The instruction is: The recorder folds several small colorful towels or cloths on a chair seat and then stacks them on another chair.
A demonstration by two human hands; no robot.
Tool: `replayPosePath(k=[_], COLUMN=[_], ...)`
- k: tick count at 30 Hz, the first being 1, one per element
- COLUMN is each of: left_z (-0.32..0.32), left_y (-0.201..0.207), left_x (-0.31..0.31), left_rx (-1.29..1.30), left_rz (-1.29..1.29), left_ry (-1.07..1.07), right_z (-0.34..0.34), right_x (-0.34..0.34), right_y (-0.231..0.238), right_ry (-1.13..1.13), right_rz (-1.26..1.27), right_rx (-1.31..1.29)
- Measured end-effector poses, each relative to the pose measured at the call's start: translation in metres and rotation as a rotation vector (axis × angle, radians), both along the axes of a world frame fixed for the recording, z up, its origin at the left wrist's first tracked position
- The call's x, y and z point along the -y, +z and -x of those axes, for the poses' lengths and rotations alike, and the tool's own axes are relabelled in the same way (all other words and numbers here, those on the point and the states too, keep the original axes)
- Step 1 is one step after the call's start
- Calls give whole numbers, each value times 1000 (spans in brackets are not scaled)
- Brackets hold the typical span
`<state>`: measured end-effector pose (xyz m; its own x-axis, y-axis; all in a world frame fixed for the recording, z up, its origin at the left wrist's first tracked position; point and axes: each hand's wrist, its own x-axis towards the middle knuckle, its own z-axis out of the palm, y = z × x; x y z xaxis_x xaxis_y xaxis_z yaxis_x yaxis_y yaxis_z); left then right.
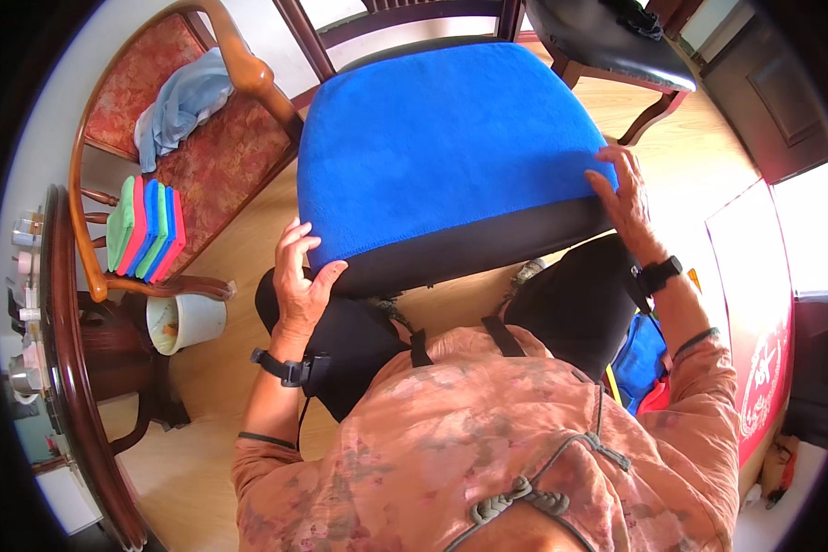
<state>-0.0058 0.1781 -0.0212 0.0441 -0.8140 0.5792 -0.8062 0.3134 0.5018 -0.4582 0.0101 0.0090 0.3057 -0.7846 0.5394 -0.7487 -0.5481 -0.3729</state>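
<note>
A blue cloth (pixel 451 138) lies spread flat over the black seat (pixel 488 245) of a chair in front of me. Part of the seat's dark front shows below the cloth's near edge. My left hand (pixel 301 287) is at the near left corner, its thumb and fingers apart, fingertips touching the cloth's edge. Over at the right edge, near the front corner, my right hand (pixel 626 198) rests with thumb and fingers spread against the cloth. Neither hand appears to grip anything.
At left stands a wooden armchair (pixel 239 175) with a light blue garment (pixel 182 106) on it. Folded green, red and blue cloths (pixel 147 230) stand by its arm. A white bin (pixel 189 322) is below. Another dark chair (pixel 607 41) stands far right; a red box (pixel 754 313) is at right.
</note>
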Motion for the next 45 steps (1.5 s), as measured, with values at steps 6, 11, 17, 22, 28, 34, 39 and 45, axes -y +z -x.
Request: replayPosePath(k=[6, 11, 17, 22, 28, 34, 39, 45], left_z=[-5, -6, -4, -3, -5, -13, 22, 68], left_y=[0, -5, 1, 12, 15, 47, 53, 45], left_x=[-6, -3, 0, -9, -32, -10, 62, 102], left_rx=[107, 87, 124, 146, 214, 169, 284, 614], left_rz=[6, 13, 41, 43, -2, -29, -60, -460], left_ry=[-14, -12, -15, -47, -83, -32, -146, -204], right_z=[15, 16, 6, 12, 11, -15, -94, -150], right_x=[-23, -15, -20, -32, -60, -46, -13, -18], right_y=[4, -5, -1, 12, 37, 57, 36, 14], right_ry=[180, 177, 139, 204, 225, 154, 305, 381], right_rz=[-175, -146, -70, -55, -240, -286, -76, -195], right_rx=[-26, -28, -31, -81, -138, -106, -279, -514])
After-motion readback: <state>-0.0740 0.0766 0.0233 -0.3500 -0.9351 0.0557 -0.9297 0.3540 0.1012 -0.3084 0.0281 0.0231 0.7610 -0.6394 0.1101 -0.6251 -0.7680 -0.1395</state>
